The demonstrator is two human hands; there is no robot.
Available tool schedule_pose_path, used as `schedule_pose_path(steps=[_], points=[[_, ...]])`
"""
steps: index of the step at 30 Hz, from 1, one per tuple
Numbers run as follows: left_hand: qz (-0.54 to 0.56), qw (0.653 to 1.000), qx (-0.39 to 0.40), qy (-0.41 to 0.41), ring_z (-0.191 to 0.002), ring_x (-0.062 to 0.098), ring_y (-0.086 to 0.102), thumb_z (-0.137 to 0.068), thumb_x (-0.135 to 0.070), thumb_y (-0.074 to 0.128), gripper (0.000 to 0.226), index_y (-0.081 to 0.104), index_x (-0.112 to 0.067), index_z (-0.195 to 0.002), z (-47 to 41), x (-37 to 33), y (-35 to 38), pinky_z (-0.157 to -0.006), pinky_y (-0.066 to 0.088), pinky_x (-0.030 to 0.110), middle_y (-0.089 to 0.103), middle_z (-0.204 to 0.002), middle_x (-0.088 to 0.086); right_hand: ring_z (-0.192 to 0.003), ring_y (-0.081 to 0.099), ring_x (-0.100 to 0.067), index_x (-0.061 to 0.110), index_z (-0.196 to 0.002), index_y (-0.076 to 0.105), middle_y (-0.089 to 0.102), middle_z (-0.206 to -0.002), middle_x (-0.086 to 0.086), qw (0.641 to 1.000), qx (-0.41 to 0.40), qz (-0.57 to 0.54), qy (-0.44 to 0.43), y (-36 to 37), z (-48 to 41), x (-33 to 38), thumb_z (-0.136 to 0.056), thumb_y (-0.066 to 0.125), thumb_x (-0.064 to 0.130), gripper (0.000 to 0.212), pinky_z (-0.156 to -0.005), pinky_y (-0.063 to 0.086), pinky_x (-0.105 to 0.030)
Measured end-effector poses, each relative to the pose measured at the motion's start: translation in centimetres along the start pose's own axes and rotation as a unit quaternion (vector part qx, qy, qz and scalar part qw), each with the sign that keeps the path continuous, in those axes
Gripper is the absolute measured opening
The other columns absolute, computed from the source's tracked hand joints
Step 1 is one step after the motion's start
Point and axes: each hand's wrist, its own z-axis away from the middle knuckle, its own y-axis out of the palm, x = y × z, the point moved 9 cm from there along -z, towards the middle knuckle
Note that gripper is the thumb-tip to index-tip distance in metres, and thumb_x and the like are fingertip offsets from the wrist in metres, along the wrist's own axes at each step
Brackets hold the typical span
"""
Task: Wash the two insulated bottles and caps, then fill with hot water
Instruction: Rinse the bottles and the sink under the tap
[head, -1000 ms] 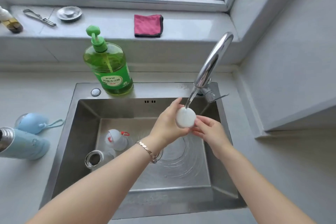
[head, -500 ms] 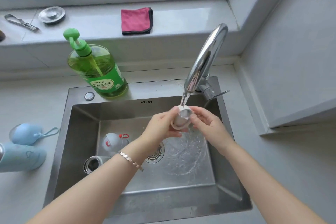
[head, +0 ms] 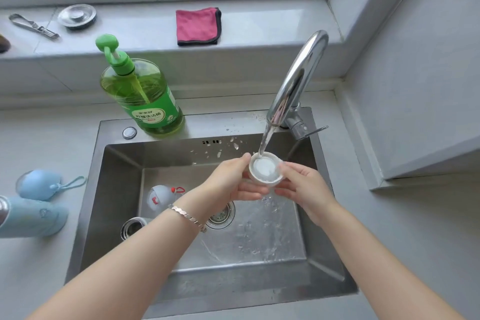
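Observation:
I hold a white bottle cap (head: 265, 171) open side up under the running tap (head: 293, 86), and water fills it. My left hand (head: 230, 179) grips its left side and my right hand (head: 301, 187) grips its right side. In the sink (head: 259, 280) lies a white bottle (head: 161, 195) with a red tab, its steel mouth (head: 132, 227) facing the near left. A light blue bottle (head: 31, 218) lies on the counter at the left, with its blue cap (head: 39, 184) beside it.
A green dish soap pump bottle (head: 141, 93) stands on the sink's back rim. On the window ledge lie a pink cloth (head: 197, 26), a steel sink strainer (head: 77, 15) and a metal tool (head: 33, 27). The drain (head: 220, 215) sits mid-basin.
The cap has been turned over from dome side up to open side up, and the stream now runs into it. Both hands stayed on it under the tap.

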Motion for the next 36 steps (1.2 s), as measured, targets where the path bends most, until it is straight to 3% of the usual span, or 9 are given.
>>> schedule_pose_path(steps=[4, 8, 12, 17, 21, 23, 28, 32, 36], points=[[-0.054, 0.997, -0.024, 0.044, -0.049, 0.012, 0.064, -0.1, -0.029, 0.04, 0.027, 0.059, -0.01, -0.096, 0.3, -1.3, -0.8, -0.047, 0.054, 0.023, 0.061, -0.078, 0.009, -0.074, 0.062, -0.013, 0.009, -0.102, 0.064, 0.067, -0.086, -0.006, 0.99, 0.032, -0.127, 0.051, 1.9, 0.3, -1.5, -0.096, 0.048, 0.022, 0.022, -0.066, 0.054, -0.022], [-0.092, 0.988, -0.069, 0.098, -0.057, 0.015, 0.067, -0.098, -0.022, 0.046, 0.022, 0.059, -0.013, -0.113, 0.6, -2.3, -3.1, -0.052, 0.057, 0.026, 0.065, -0.089, 0.01, -0.069, 0.066, -0.009, 0.006, -0.095, 0.063, 0.071, -0.078, -0.002, 0.974, 0.04, -0.22, 0.04, 3.3, 0.1, -1.0, -0.094, 0.05, 0.013, 0.015, -0.063, 0.055, -0.02], [-0.067, 0.986, -0.083, 0.132, -0.059, 0.012, 0.065, -0.095, -0.006, 0.048, 0.025, 0.06, -0.017, -0.114, 0.8, -2.5, -3.9, -0.058, 0.058, 0.025, 0.065, -0.085, 0.004, -0.074, 0.067, -0.008, 0.011, -0.098, 0.066, 0.072, -0.083, 0.002, 0.994, 0.021, -0.083, -0.073, 3.2, -0.1, 2.0, -0.088, 0.058, 0.006, 0.014, -0.066, 0.054, -0.019], [-0.008, 0.992, -0.048, 0.12, -0.069, 0.016, 0.067, -0.094, 0.006, 0.037, 0.037, 0.059, -0.014, -0.116, 0.3, -2.3, -2.5, -0.068, 0.058, 0.024, 0.067, -0.09, 0.007, -0.075, 0.064, 0.006, 0.023, -0.094, 0.064, 0.068, -0.083, 0.015, 0.976, -0.008, 0.095, -0.197, 2.5, 0.5, 5.9, -0.08, 0.068, 0.005, 0.022, -0.071, 0.051, -0.013], [0.024, 0.996, -0.017, 0.084, -0.061, 0.018, 0.06, -0.093, 0.003, 0.038, 0.03, 0.063, -0.013, -0.095, 0.3, -2.2, -0.9, -0.066, 0.056, 0.03, 0.063, -0.074, 0.007, -0.074, 0.066, -0.002, 0.019, -0.094, 0.052, 0.069, -0.093, 0.0, 0.98, 0.067, 0.106, -0.153, 3.1, 0.5, 5.7, -0.08, 0.068, 0.006, 0.025, -0.065, 0.05, -0.014], [0.005, 0.998, -0.009, 0.067, -0.062, 0.018, 0.061, -0.093, 0.0, 0.038, 0.028, 0.062, -0.014, -0.1, 0.4, -2.0, -0.8, -0.068, 0.056, 0.031, 0.063, -0.08, 0.008, -0.074, 0.068, -0.008, 0.016, -0.095, 0.048, 0.068, -0.094, -0.005, 0.983, 0.102, 0.087, -0.125, 3.5, 0.7, 5.1, -0.078, 0.069, 0.0, 0.032, -0.064, 0.051, -0.018], [-0.077, 0.994, -0.046, 0.058, -0.075, 0.014, 0.064, -0.094, -0.003, 0.038, 0.03, 0.057, -0.018, -0.112, 1.0, -0.3, -3.3, -0.071, 0.056, 0.029, 0.058, -0.1, 0.006, -0.092, 0.058, -0.005, 0.028, -0.107, 0.055, 0.054, -0.105, 0.009, 0.937, -0.007, 0.287, -0.201, 3.1, 0.1, 5.2, -0.059, 0.087, 0.02, 0.059, -0.082, 0.051, -0.023], [-0.094, 0.989, -0.103, 0.047, -0.076, 0.012, 0.063, -0.095, -0.006, 0.041, 0.025, 0.058, -0.015, -0.111, 1.9, 2.2, -6.9, -0.07, 0.053, 0.027, 0.06, -0.092, 0.002, -0.102, 0.048, -0.008, 0.017, -0.115, 0.06, 0.045, -0.099, 0.013, 0.888, -0.041, 0.385, -0.249, 4.1, -0.2, 6.3, -0.055, 0.087, 0.035, 0.068, -0.087, 0.035, -0.017], [-0.087, 0.986, -0.139, 0.029, -0.074, 0.013, 0.061, -0.095, -0.003, 0.04, 0.022, 0.057, -0.013, -0.104, 2.4, 3.8, -8.9, -0.066, 0.049, 0.026, 0.061, -0.085, 0.001, -0.096, 0.053, -0.009, 0.027, -0.118, 0.055, 0.049, -0.103, 0.008, 0.915, -0.032, 0.342, -0.212, 4.0, -0.6, 6.2, -0.074, 0.075, 0.038, 0.05, -0.084, 0.041, -0.022]])
